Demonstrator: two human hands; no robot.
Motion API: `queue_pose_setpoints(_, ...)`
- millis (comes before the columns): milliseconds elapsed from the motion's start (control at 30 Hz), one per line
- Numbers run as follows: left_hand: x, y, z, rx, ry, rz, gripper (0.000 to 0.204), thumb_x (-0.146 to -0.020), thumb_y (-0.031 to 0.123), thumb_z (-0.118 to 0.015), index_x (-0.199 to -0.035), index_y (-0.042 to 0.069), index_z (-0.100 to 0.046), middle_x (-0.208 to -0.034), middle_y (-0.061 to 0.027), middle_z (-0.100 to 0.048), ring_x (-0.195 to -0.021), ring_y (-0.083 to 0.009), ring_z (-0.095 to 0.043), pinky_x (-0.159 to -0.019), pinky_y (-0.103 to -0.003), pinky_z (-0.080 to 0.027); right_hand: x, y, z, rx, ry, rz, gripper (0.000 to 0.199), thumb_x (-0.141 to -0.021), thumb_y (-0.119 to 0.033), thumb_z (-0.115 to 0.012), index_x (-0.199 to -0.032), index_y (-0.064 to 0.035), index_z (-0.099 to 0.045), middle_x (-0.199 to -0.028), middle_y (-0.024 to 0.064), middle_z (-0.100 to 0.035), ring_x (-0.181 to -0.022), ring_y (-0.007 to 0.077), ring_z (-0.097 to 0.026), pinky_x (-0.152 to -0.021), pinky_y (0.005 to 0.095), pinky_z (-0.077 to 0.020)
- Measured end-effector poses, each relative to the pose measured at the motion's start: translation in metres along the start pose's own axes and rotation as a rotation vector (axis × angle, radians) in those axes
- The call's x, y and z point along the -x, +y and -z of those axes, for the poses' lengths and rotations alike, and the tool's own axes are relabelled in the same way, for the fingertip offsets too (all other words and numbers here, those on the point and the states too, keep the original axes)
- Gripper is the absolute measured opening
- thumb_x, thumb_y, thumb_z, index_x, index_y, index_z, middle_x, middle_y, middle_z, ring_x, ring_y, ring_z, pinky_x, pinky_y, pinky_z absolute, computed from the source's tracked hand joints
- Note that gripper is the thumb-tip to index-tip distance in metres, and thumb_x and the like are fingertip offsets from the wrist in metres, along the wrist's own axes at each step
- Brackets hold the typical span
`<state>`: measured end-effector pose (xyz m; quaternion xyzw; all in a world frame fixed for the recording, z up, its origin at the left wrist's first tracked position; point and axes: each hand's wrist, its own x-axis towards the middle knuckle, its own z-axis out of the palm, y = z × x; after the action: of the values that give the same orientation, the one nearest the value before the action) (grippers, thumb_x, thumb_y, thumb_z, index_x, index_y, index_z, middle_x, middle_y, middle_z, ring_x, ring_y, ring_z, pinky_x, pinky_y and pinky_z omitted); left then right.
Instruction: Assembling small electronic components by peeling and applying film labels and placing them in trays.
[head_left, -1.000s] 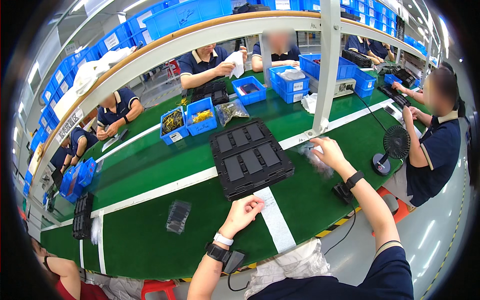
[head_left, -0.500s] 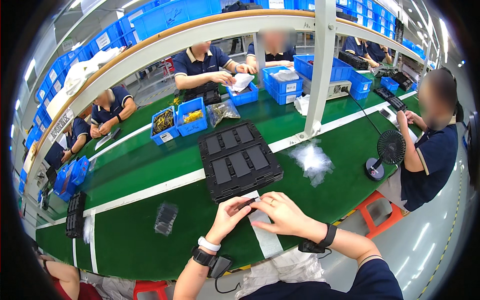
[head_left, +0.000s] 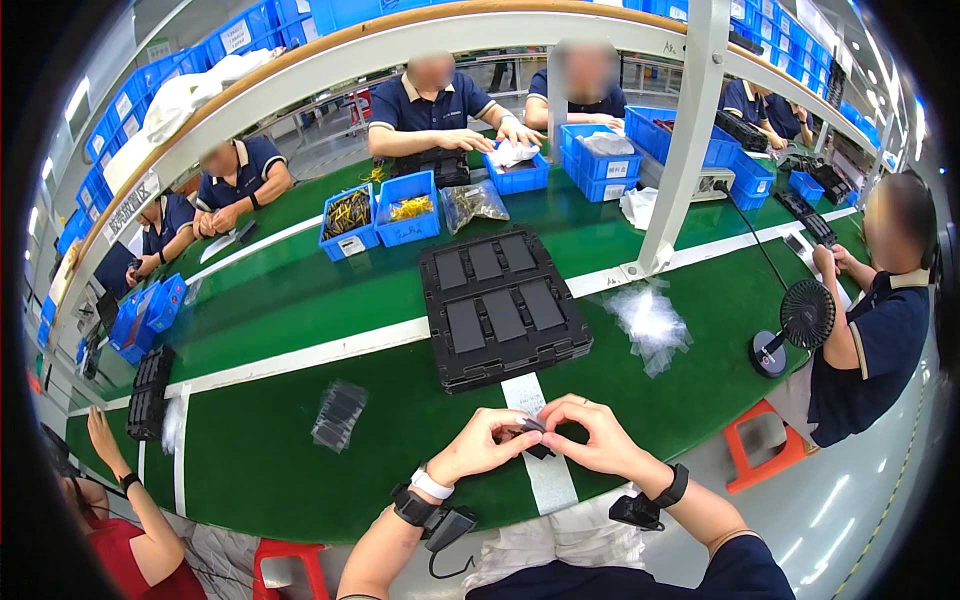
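Observation:
Near the front of the green table, my left hand [head_left: 482,441] is closed with thumb and fingers on a small black part [head_left: 533,427]. My right hand [head_left: 594,433] pinches at the same part's right end, its thumb and index finger curled into a loop. The fingers cover much of the part, so its exact kind is not clear. Just beyond my hands rests a black tray [head_left: 437,322] with flat dark rectangular pieces in two rows. A white paper strip [head_left: 550,484] lies under my hands.
Clear plastic films lie in a pile [head_left: 648,325] at right; a stack of dark film pieces [head_left: 340,415] lies at left. A small black fan [head_left: 806,314] stands at right. Blue bins [head_left: 408,228] and a white post [head_left: 683,140] are beyond. Co-workers sit around the table.
My right hand's spread fingers have curled into a pinch on the black part. The surroundings appear shifted right in the picture. A co-worker's arm at lower left has risen.

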<state>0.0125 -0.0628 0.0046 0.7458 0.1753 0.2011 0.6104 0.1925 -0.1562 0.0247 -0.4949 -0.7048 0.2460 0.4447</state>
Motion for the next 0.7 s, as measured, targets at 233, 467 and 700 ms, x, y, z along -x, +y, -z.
queue_pose_setpoints(233,0.001,0.016,-0.003,-0.07,-0.001,0.014,0.012,-0.081,0.012,-0.066,-0.084,0.001,-0.066,-0.062,0.0056,-0.054,-0.052,0.0015,-0.037,-0.044,-0.018,-0.027,0.015,0.008,0.016,-0.362,0.012,-0.357,0.012,-0.077,-0.007,-0.067,-0.082,-0.0015,-0.058,-0.083,0.0069,-0.065,-0.079,0.0139,-0.062,-0.072,0.0248,-0.0495)
queue_pose_setpoints(467,0.002,0.008,-0.005,-0.082,0.007,0.034,0.016,-0.078,0.013,-0.069,-0.078,-0.002,-0.063,-0.056,0.0038,-0.051,-0.049,0.0003,-0.031,-0.041,-0.021,-0.025,0.019,-0.002,-0.004,0.061,0.027,-0.061,0.019,-0.073,-0.015,-0.069,-0.088,-0.0057,-0.062,-0.08,0.0075,-0.064,-0.077,0.0222,-0.062,-0.068,0.0307,-0.0489)
queue_pose_setpoints(700,0.002,0.015,0.001,-0.224,-0.02,0.099,0.018,-0.074,0.013,-0.072,-0.086,0.001,-0.066,-0.064,0.0006,-0.06,-0.05,0.0001,-0.039,-0.044,-0.018,-0.032,0.018,-0.002,0.025,-0.065,0.162,-0.048,0.008,-0.069,-0.006,-0.071,-0.072,-0.004,-0.064,-0.071,0.0042,-0.063,-0.068,0.0162,-0.059,-0.063,0.0266,-0.0459)
